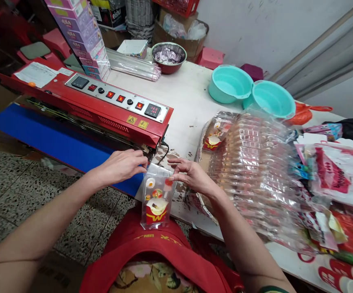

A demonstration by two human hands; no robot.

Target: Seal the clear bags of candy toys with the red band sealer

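Observation:
A clear plastic pack (156,199) with a red-and-yellow fries box, an egg shape and other small toy foods hangs upright over the table's front edge. My left hand (121,165) pinches its top left corner, beside the end of the red sealing machine (118,103). On the pack's upper right side, my right hand (190,174) holds the edge between thumb and fingers. The machine's blue belt (57,140) runs out to the left, behind my left forearm. Lit red switches and a digital display show on the machine's panel.
Right of my right hand, a carton (205,140) holds many similar clear packs (252,162). Two turquoise basins (229,83) stand behind it. Farther back are a bowl of small packets (168,57) and stacked boxes (85,36). Bags and paper cups (341,274) lie at the right.

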